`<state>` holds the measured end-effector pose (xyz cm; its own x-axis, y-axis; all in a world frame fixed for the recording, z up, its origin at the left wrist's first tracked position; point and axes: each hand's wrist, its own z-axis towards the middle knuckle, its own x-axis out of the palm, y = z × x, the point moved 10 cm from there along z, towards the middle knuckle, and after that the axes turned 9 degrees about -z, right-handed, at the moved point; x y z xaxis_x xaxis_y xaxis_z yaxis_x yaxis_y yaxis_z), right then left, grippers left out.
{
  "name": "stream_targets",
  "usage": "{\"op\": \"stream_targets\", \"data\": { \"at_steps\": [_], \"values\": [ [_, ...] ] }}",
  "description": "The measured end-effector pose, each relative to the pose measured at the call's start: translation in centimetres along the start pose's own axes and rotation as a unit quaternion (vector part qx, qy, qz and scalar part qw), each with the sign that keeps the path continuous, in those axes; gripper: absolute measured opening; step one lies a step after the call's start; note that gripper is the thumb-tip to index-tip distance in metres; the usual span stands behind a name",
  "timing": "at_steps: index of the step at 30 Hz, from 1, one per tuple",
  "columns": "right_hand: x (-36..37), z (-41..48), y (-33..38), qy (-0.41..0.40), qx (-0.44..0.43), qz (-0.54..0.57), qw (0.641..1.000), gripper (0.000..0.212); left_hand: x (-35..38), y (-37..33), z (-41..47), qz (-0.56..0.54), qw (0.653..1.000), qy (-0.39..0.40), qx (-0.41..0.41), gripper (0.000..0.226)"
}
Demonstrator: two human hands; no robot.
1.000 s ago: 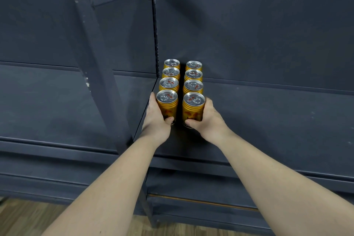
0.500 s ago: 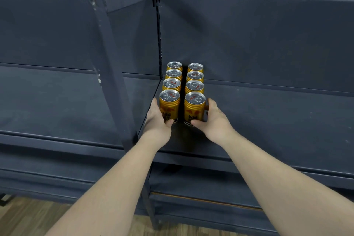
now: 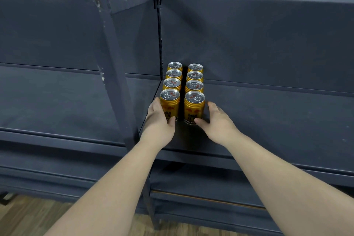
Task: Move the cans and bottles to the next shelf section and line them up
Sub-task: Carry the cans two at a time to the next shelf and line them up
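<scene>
Dark metal shelf (image 3: 268, 120) seen from above. The left hand (image 3: 160, 120) cups the front-left can (image 3: 170, 104), fingers together, thumb touching its base. 8 gold cans stand in 2 rows of 4 at the section's left edge. The right hand (image 3: 218, 120), fingers loosely curled, sits just beside the front-right can (image 3: 194, 107). Likely lining up; next, gently square the fronts.

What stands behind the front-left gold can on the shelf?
Behind the front-left gold can, three more gold cans stand in a row toward the back panel. Mostly their lids show; their lower bodies are covered.
</scene>
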<state>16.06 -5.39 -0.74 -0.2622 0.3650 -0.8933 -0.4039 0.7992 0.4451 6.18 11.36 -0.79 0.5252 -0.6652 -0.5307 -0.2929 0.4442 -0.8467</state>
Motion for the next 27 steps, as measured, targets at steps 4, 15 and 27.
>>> {"op": "stream_targets", "data": {
  "at_steps": [4, 15, 27],
  "values": [
    [-0.4, -0.7, 0.2, 0.018, -0.024, -0.064, 0.997, 0.078, 0.0, -1.1, -0.7, 0.072, 0.996, -0.001, 0.049, 0.080],
    [-2.0, -3.8, -1.8, 0.029, -0.035, -0.144, 0.989, 0.070, 1.3, -3.8, -3.7, 0.136, 0.983, -0.008, 0.120, 0.057],
    [-5.3, -10.3, -10.3, 0.033, -0.007, -0.148, 0.988, 0.065, 10.4, -9.5, -9.5, 0.184, 0.967, 0.073, 0.161, 0.060]
  ]
}}
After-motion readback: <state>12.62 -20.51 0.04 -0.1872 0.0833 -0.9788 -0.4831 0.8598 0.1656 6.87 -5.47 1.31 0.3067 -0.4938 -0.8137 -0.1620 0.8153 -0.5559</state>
